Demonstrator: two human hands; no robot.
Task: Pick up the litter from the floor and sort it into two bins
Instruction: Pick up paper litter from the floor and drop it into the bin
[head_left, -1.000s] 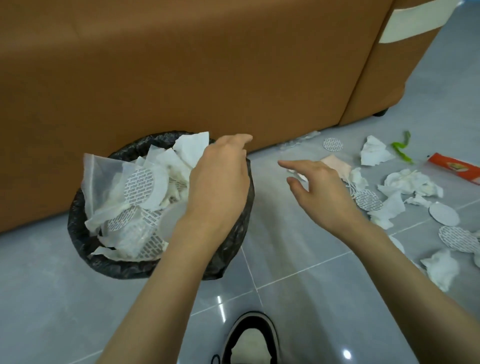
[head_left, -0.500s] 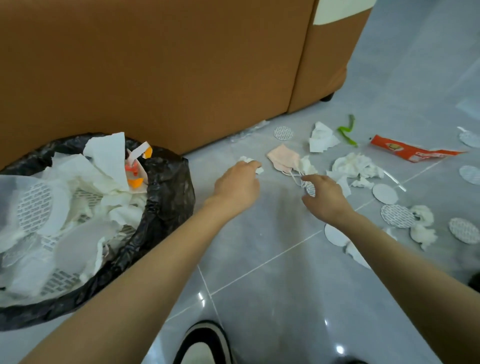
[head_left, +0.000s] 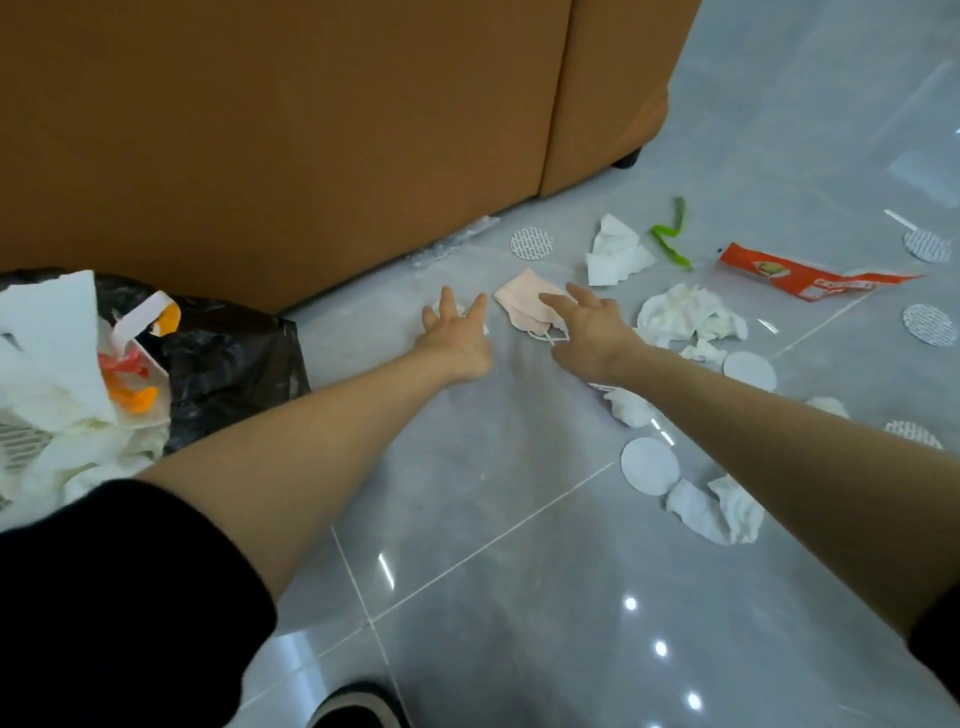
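Observation:
Both arms stretch out over the grey tiled floor. My left hand (head_left: 456, 332) has its fingers spread above a small white scrap that it mostly hides. My right hand (head_left: 589, 325) is open too, its fingers reaching onto a pink face mask (head_left: 522, 301) lying flat on the floor. A black-lined bin (head_left: 234, 358) stuffed with white tissues and round seals stands at the left edge. Crumpled tissues (head_left: 685, 314), white round seals (head_left: 649, 465) and an orange wrapper (head_left: 800, 273) are scattered to the right.
A brown sofa (head_left: 311, 130) blocks the far side, with clear plastic film (head_left: 454, 241) along its base. A green strip (head_left: 670, 234) lies by a folded tissue (head_left: 615, 252). My shoe (head_left: 358, 706) shows at the bottom edge.
My left hand left the bin and reached right to the floor litter, its fingers spreading. My right hand moved forward from the seals onto the pink mask. The view swung right.

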